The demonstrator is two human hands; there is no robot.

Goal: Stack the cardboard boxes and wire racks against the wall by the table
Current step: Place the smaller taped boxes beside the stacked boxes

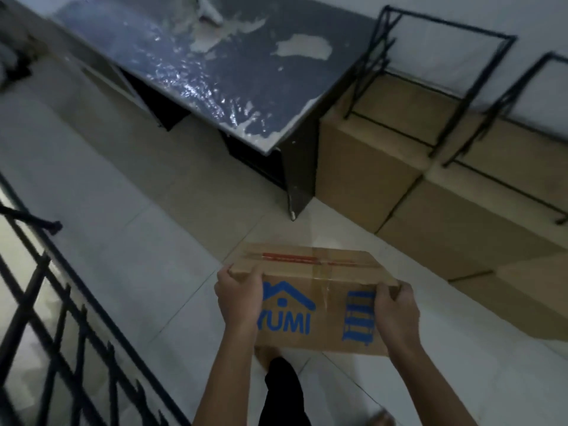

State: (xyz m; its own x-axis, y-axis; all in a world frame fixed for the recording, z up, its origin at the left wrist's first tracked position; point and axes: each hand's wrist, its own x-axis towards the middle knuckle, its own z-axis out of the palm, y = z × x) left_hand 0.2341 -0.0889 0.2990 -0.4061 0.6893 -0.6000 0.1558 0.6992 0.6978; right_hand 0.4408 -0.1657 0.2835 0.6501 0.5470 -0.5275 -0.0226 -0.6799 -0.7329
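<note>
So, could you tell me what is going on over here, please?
A person is carrying a taped cardboard box with blue printing, left hand and right hand gripping its two upper corners. Ahead, beside the dark table, plain cardboard boxes already sit against the white wall, with two black wire racks standing on top of them. The carried box has not yet joined that stack.

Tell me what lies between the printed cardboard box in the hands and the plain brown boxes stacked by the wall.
In the head view, only bare pale floor tile separates the held printed box from the stacked brown boxes.
</note>
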